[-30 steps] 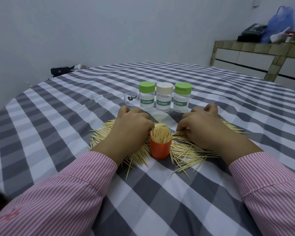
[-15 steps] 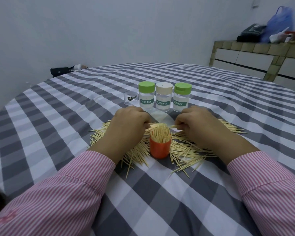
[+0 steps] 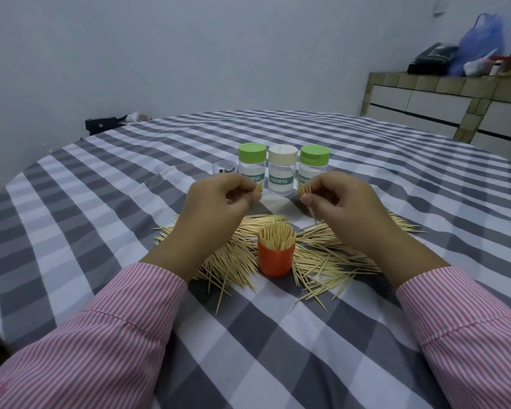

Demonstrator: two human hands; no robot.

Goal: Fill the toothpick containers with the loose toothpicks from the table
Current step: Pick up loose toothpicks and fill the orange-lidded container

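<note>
An orange open container [image 3: 275, 259] stands packed with upright toothpicks in the middle of a pile of loose toothpicks [image 3: 322, 258] on the checked tablecloth. My left hand [image 3: 216, 205] is raised above the pile and pinches a small bunch of toothpicks. My right hand [image 3: 342, 202] is lifted too and grips another bunch, one stick hanging down. Behind my hands stand three closed jars labelled TOOTHPICK: a green-lidded one [image 3: 251, 163], a cream-lidded one [image 3: 281, 169] and another green-lidded one [image 3: 314, 163].
A small clear cup [image 3: 224, 167] sits left of the jars. The round table [image 3: 101, 202] has a grey and white checked cloth. A tiled counter [image 3: 443, 107] with bags stands at the back right, and a dark object [image 3: 101, 124] lies beyond the far table edge.
Both hands have lifted off the pile, each now holding a bunch of toothpicks, raised in front of the jars. The orange container has not moved.
</note>
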